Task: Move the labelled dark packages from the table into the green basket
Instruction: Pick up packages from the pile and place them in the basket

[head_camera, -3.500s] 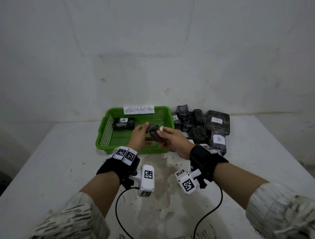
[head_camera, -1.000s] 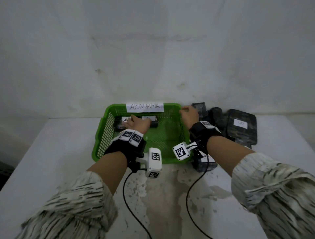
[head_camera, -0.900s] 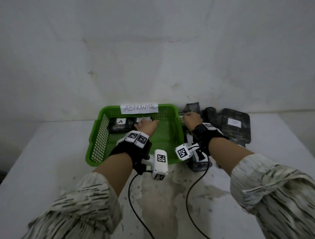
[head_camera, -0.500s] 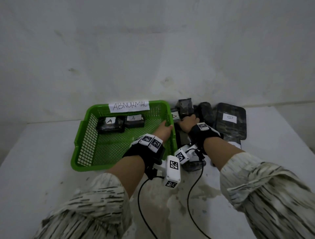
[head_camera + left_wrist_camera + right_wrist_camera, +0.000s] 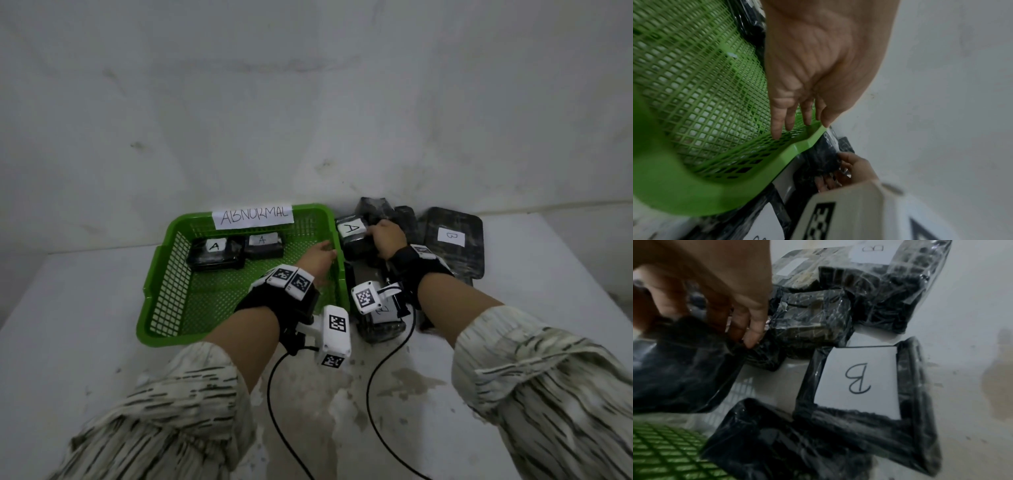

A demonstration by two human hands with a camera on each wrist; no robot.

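Observation:
A green mesh basket (image 5: 164, 274) with an "ABNORMAL" sign (image 5: 252, 216) holds two dark wrapped packages labelled A (image 5: 215, 254) (image 5: 264, 244) along its far side. My left hand (image 5: 317, 262) is inside the basket near its right wall (image 5: 777, 164), fingers straight (image 5: 789, 120) and holding nothing. My right hand (image 5: 385, 240) grips another dark package labelled A (image 5: 352, 236) just right of the basket, above the pile; its fingers (image 5: 754, 331) curl round the wrap (image 5: 678, 369).
More dark wrapped packages lie right of the basket: a large one labelled B (image 5: 452, 240), another B (image 5: 859, 381), and several unlabelled ones (image 5: 813, 319). One lies under my right wrist (image 5: 380, 325). A grey wall stands close behind. Cables trail over the stained table (image 5: 325, 404).
My left hand let go of a package in the basket and drew back toward the right wall. My right hand reached into the pile and took hold of an A package.

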